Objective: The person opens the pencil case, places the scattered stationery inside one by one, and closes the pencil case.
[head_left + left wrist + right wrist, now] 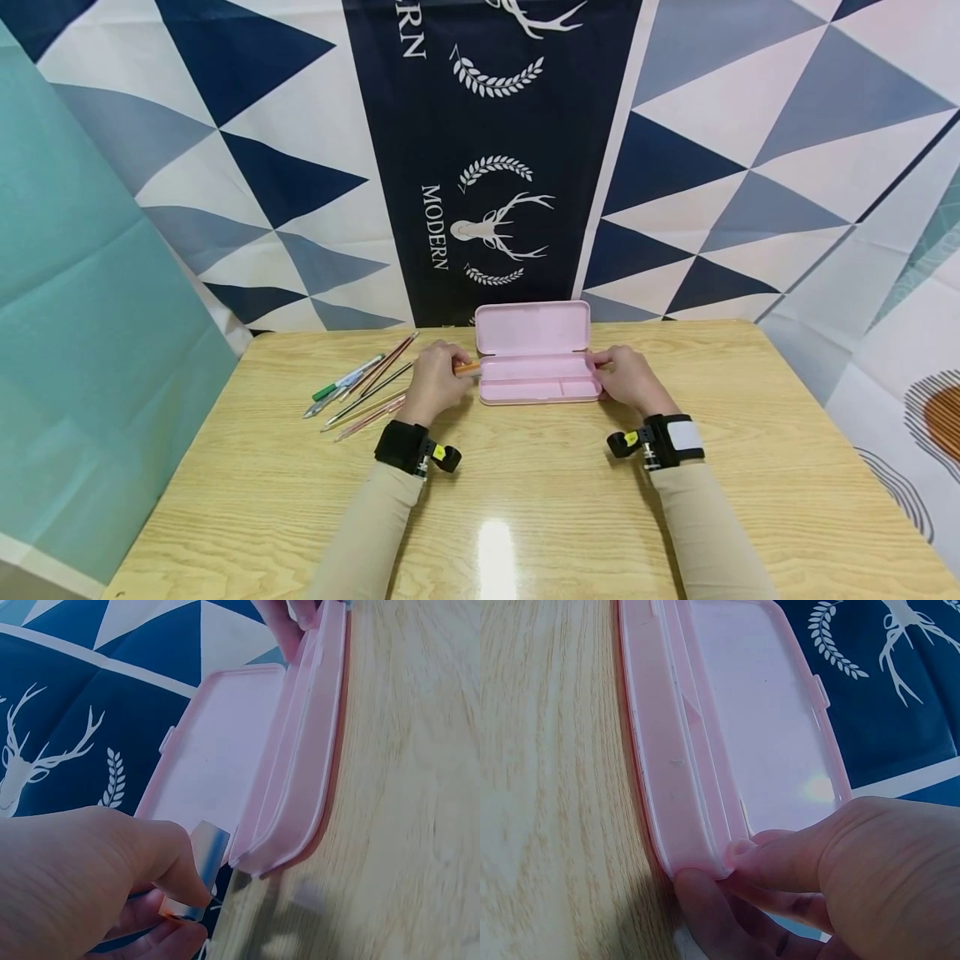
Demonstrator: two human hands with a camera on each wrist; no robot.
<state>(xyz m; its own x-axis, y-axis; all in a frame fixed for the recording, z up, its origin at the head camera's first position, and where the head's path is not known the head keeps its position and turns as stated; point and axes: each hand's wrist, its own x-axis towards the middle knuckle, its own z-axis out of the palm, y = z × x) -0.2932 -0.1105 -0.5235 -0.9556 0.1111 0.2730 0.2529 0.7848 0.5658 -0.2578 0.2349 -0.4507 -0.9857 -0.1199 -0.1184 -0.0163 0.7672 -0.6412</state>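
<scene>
Just beside the pink pencil case's [521,388] left end: a small block [212,847], orange in the head view and blue-sided in the left-wrist view, is held; whether the case is touched by it cannot be told.
Block's direction: its long axis is laid nearly left to right, with the uncovered end pointed at the case.
Left grip: the block is pinched between thumb and fingers of the left hand [435,379], its other end covered, presumably so that the leading end is kept clear.
Case's direction: its long axis is run left to right across the desk [555,487], compartments faced upward, and the lid [532,327] is raised along the far side, so access from the near side seems to be left free.
Right grip: the case's right end is grasped by the right hand [630,379], thumb at the rim, probably so that sliding is prevented.
Pens and pencils [388,364]: a loose spread is left beyond the left hand, slanted from far right to near left, apparently within easy reach.
</scene>
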